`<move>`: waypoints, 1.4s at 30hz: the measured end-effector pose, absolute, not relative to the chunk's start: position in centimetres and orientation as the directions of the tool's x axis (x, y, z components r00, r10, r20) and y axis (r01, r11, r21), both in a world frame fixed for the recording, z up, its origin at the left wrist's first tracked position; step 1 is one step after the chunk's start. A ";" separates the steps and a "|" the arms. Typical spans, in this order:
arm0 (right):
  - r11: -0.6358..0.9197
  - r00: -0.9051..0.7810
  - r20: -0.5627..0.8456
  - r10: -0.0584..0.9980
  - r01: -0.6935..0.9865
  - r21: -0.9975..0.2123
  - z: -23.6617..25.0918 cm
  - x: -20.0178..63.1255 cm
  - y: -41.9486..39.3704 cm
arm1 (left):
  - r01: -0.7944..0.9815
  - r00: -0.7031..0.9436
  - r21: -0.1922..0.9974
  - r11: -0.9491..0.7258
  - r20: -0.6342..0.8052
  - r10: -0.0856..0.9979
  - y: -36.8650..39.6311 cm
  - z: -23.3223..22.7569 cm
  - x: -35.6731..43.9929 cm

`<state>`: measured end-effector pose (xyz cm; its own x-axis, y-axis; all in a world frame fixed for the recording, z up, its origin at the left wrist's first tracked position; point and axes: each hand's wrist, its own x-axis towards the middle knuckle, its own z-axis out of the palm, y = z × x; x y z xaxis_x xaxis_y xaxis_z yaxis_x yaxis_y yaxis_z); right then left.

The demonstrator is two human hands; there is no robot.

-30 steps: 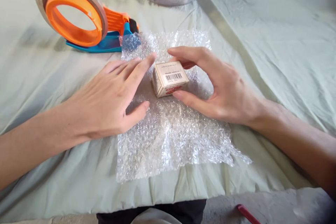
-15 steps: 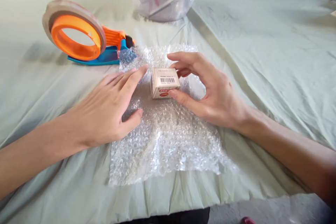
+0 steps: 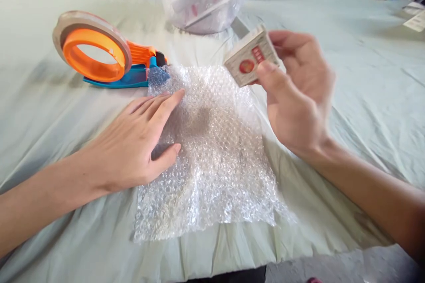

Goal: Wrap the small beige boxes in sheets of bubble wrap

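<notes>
Right hand pinches box at one o'clock of wrap; left hand, spread at nine, should press lightly (bubbles crush).

Left hand lies palm-down, fingers outstretched; right hand is raised, fingers curled.

Wrap near the cloth's front edge is showing glossy, bumpy plastic; box, printed card; dispenser, smooth plastic; tub, clear plastic. Cloth is looking matt, wrinkled.
</notes>
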<state>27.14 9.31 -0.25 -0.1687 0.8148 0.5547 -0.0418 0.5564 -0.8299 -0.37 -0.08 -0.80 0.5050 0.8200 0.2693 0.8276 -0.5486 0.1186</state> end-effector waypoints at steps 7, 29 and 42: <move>0.803 -0.682 0.492 0.541 0.244 -0.544 0.0 26.9 7.1 | 0.806 0.493 0.190 -0.561 0.310 0.813 0.2 -1.2 -0.6; 0.696 -0.416 0.559 0.717 0.402 -0.594 1.2 27.9 7.7 | 0.946 -0.013 0.303 -0.114 0.386 0.922 -0.3 -0.1 -0.3; 0.523 -0.451 0.283 0.847 0.804 -0.284 0.5 29.2 9.2 | 0.666 -0.039 0.699 -0.262 0.383 0.923 -0.4 -0.5 0.6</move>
<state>29.17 9.16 0.52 -0.4509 0.8465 0.2831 0.8036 0.5230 -0.2841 0.58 -0.36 -0.53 -0.0386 0.9231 0.3826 0.6660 -0.2616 0.6986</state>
